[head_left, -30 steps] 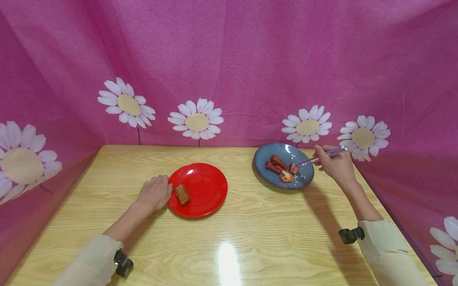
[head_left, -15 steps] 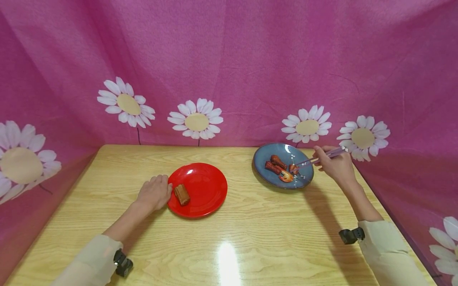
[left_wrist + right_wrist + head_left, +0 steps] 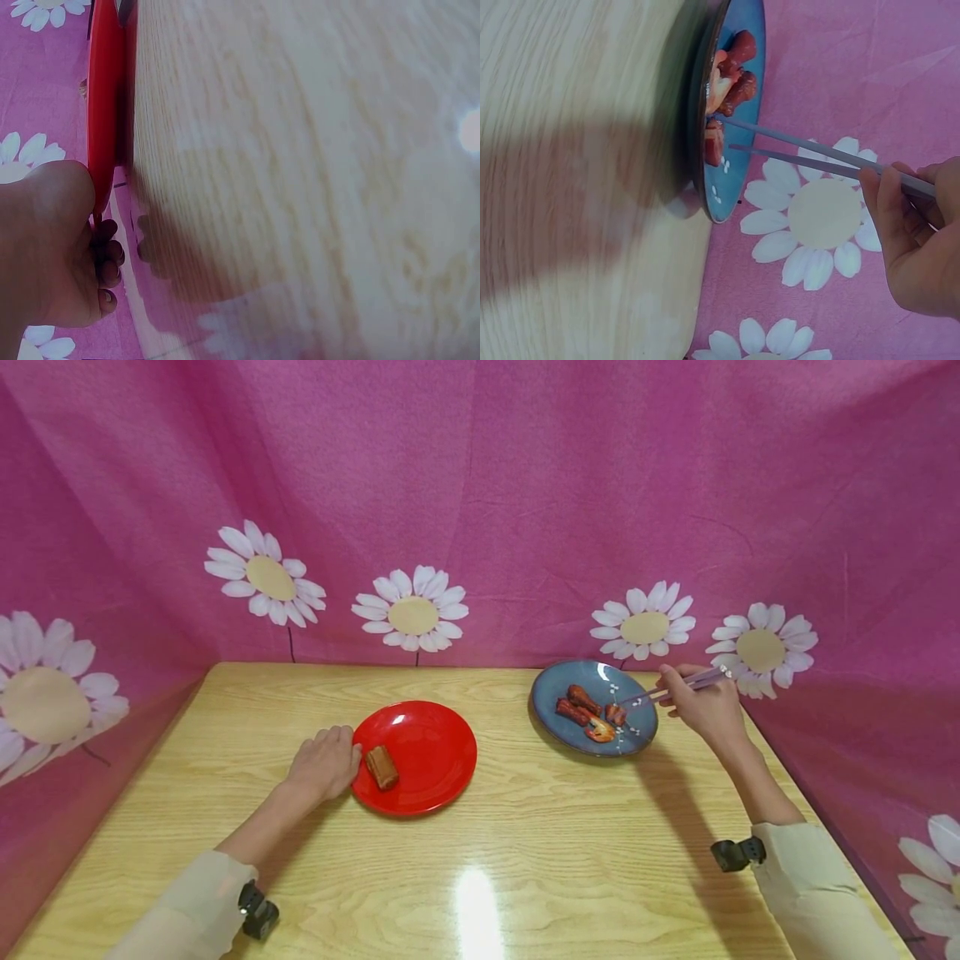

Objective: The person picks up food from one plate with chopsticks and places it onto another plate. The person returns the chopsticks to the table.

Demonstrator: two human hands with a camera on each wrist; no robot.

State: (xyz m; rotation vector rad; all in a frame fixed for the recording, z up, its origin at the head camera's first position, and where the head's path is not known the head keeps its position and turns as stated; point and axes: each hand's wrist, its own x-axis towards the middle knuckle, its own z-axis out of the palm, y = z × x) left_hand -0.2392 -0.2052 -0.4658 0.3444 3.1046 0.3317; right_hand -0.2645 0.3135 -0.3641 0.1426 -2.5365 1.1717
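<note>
My left hand point(image 3: 326, 766) pinches the left rim of a red plate point(image 3: 438, 752), thumb on the rim and fingers curled below it in the left wrist view. A brown folded piece of food point(image 3: 382, 767) lies on that plate near the thumb. With my right hand point(image 3: 705, 702) I hold a pair of purple-grey chopsticks point(image 3: 802, 154), tips slightly apart over a blue plate point(image 3: 558, 689). Close to the tips lies a small reddish-brown meat chunk point(image 3: 714, 142); whether they touch it I cannot tell. Two drumsticks point(image 3: 583, 699) and an orange shrimp-like piece point(image 3: 600, 730) lie beside it.
Both plates stand on a light wood-grain table point(image 3: 510, 827). A pink cloth with daisies point(image 3: 487, 510) hangs behind the table and along both sides. The blue plate is near the back edge, right of the red one.
The chopstick tips have drawn back slightly to the right from the meat chunk, which looks a little turned. My left hand and both plates stay in place.
</note>
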